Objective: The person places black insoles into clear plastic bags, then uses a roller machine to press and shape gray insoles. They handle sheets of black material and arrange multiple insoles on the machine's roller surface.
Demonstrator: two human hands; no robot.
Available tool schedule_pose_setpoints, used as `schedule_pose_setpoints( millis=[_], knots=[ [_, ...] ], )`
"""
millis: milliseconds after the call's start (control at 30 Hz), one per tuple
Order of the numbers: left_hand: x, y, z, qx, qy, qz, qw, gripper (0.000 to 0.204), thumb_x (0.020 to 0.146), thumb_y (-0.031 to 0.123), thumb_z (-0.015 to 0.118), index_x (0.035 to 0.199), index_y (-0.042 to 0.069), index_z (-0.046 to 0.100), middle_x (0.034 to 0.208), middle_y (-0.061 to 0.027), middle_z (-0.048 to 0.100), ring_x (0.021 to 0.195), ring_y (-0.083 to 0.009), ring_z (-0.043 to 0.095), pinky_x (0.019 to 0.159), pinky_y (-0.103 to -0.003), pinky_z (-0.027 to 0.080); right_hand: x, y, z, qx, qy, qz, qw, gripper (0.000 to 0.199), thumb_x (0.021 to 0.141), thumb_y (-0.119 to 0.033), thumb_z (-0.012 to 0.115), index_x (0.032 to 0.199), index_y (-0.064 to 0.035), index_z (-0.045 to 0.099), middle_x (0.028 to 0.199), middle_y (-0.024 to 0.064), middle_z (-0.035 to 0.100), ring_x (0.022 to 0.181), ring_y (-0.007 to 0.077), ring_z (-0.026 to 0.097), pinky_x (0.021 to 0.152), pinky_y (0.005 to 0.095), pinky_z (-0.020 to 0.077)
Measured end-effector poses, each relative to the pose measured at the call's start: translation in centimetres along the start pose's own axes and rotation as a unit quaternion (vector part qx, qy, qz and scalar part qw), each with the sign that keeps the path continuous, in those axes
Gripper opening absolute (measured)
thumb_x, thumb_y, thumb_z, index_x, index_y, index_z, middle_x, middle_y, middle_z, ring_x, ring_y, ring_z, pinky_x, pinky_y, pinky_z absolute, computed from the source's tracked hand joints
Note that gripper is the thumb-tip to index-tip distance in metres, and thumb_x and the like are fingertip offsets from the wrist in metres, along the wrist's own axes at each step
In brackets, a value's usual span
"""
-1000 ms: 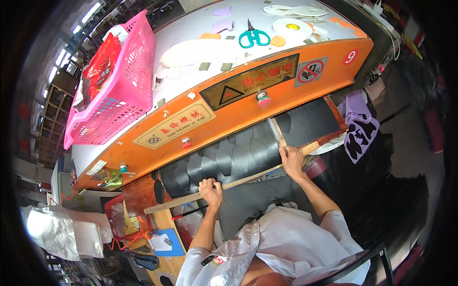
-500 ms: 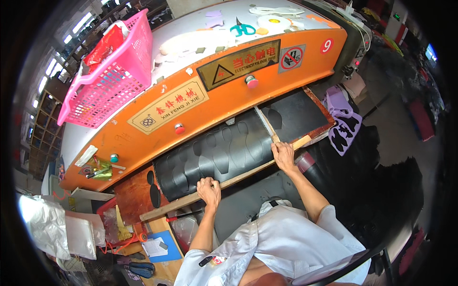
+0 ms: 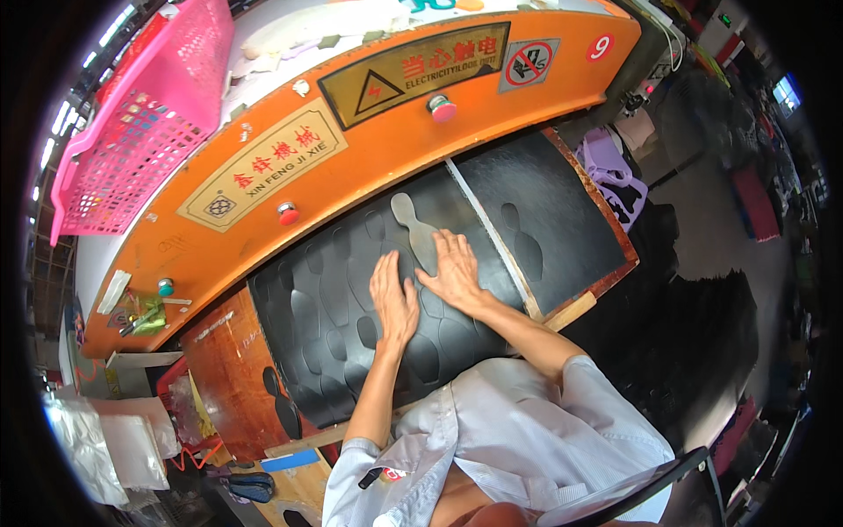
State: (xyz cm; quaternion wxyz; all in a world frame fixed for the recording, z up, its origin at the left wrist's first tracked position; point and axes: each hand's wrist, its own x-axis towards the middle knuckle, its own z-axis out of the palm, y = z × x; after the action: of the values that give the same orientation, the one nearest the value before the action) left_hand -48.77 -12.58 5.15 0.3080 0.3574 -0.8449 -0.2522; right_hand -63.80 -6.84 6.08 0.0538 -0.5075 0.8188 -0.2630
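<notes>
A black sheet [image 3: 351, 369], scored with several sole-shaped outlines, lies on a reddish-brown board [image 3: 224, 351]. My left hand [image 3: 394, 299] rests on the sheet with its fingers stretched out. Just right of it, my right hand [image 3: 455, 268] is spread, its fingers beside a sole shape [image 3: 411, 224] that shines pale grey. Whether that piece is lifted or only catching light, I cannot tell. A narrow pale strip [image 3: 494, 237] crosses the sheet to the right of my hands. Beyond it another sole outline [image 3: 524, 250] shows. Black sole-shaped pieces [image 3: 285, 413] lie on the board at left.
An orange machine front [image 3: 369, 158] with push buttons [image 3: 442, 109] runs along the far side of the board. On top at left stands a pink basket [image 3: 167, 105]. Purple cut-out scrap [image 3: 610, 167] hangs at right, above black material [image 3: 676, 325]. Clear plastic bags [image 3: 123, 439] are at lower left.
Both hands have left the board's front edge and now lie on the middle of the sheet. The board has come out toward me from under the orange machine. The view has shifted.
</notes>
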Motion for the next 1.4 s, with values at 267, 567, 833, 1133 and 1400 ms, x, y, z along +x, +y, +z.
schedule_pose_setpoints(
  millis=[267, 567, 833, 1133, 1400],
  knots=[
    [-1.2, 0.3, 2.9, 0.052, -0.106, -0.025, 0.993, 0.061, 0.1, 0.01, 0.057, 0.157, -0.004, 0.037, 0.16, -0.0211, 0.044, 0.153, -0.0387, 0.034, 0.127, -0.051, 0.022, -0.8, 5.9, -4.5, 0.388, -0.077, 0.239, 0.887, 0.062, 0.08, -0.019, 0.088, 0.132, 0.0026, 0.063, 0.123, 0.018, 0.066, 0.11, 0.0219, 0.065, 0.094, 0.0372, 0.0539],
    [-1.9, 0.6, 1.0, -0.004, -0.009, -0.056, 0.998, 0.047, 0.091, 0.003, 0.063, 0.138, -0.002, 0.06, 0.138, -0.0238, 0.062, 0.134, -0.0417, 0.054, 0.116, -0.05, 0.037, -1.5, 5.8, -3.4, 0.04, 0.071, 0.0, 0.997, 0.068, 0.074, -0.023, 0.088, 0.129, 0.0038, 0.058, 0.131, 0.022, 0.063, 0.114, 0.0394, 0.059, 0.099, 0.047, 0.0508],
    [-16.9, 0.1, -4.1, -0.008, 0.087, -0.011, 0.996, 0.019, 0.081, -0.004, 0.065, 0.098, 0.0, 0.072, 0.091, -0.0152, 0.07, 0.082, -0.0349, 0.064, 0.079, -0.043, 0.051, 0.0, 8.0, -4.5, 0.2, 0.102, 0.055, 0.973, 0.052, 0.087, -0.025, 0.081, 0.125, 0.0064, 0.064, 0.126, 0.0219, 0.066, 0.096, 0.0292, 0.07, 0.083, 0.0397, 0.058],
    [-15.3, -2.8, -0.1, 0.109, 0.158, -0.044, 0.98, 0.012, 0.079, 0.001, 0.064, 0.089, 0.005, 0.069, 0.082, -0.013, 0.065, 0.077, -0.0335, 0.061, 0.074, -0.045, 0.049, 8.5, 8.0, -10.3, 0.409, 0.29, 0.025, 0.865, 0.032, 0.105, -0.022, 0.065, 0.083, 0.0004, 0.062, 0.066, 0.0002, 0.054, 0.064, 0.007, 0.047, 0.058, 0.0284, 0.0421],
    [-5.8, -4.8, -1.2, 0.104, 0.151, -0.055, 0.981, 0.006, 0.084, -0.001, 0.061, 0.087, 0.001, 0.066, 0.084, -0.0169, 0.065, 0.079, -0.0372, 0.06, 0.073, -0.047, 0.049, 15.3, 3.7, -13.2, 0.306, 0.213, -0.12, 0.92, 0.03, 0.104, -0.026, 0.063, 0.088, -0.0009, 0.064, 0.076, 0.0131, 0.062, 0.068, 0.0212, 0.059, 0.064, 0.0367, 0.0472]
  ],
)
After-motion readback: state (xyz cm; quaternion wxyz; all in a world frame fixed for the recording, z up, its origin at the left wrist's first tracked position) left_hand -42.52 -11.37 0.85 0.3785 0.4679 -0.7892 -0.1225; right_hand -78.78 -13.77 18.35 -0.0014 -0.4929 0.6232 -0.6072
